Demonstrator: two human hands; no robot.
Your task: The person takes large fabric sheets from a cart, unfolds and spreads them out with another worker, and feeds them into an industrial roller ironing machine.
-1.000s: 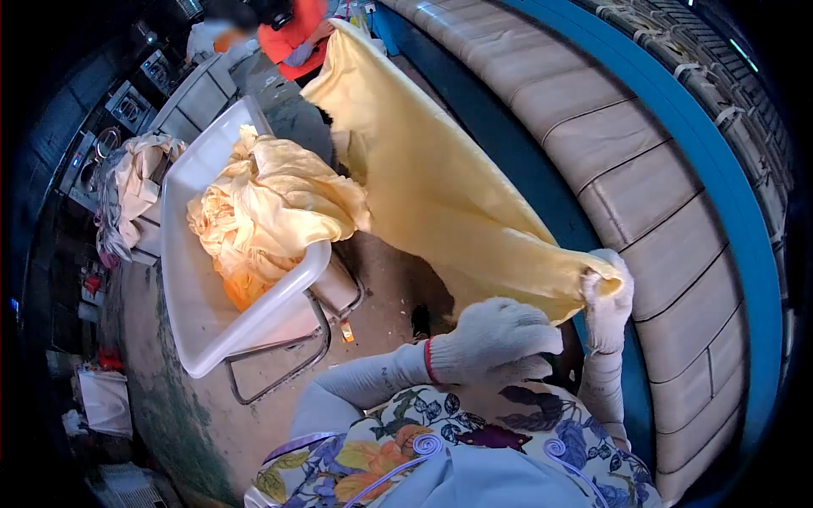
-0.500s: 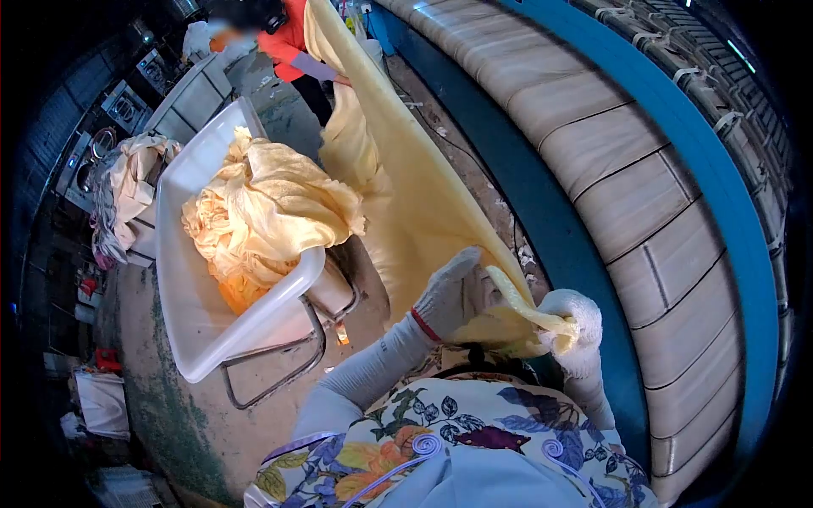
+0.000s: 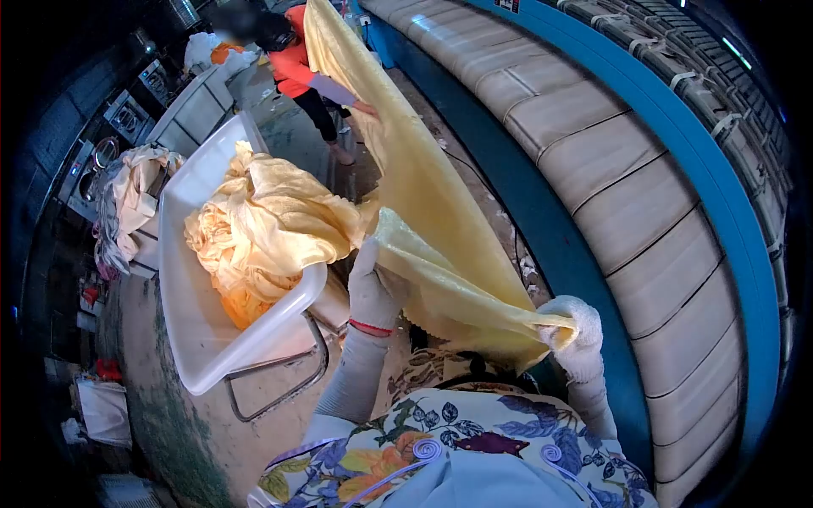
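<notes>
A long yellow cloth (image 3: 457,245) stretches from my two hands up to a co-worker at the far end. My left hand (image 3: 373,292), in a white glove with a red cuff band, is raised and closed on the cloth's near left edge. On the other side my right hand (image 3: 578,334), also gloved, grips a bunched corner, and the edge runs taut between both hands. Left of the cloth, a heap of crumpled yellow cloths (image 3: 271,212) fills a white wheeled tub (image 3: 190,351) and spills over its near side.
The co-worker (image 3: 292,72), in a red top, has a hand (image 3: 364,108) on the cloth. A padded roller belt (image 3: 610,161) inside a blue frame (image 3: 711,161) curves along the right. More linen (image 3: 135,190) is piled at the left. A metal bar (image 3: 318,364) juts from the tub.
My left hand has moved left and up, drawing out the cloth's edge. My right hand stays nearly in place. The co-worker's arm has come lower along the cloth.
</notes>
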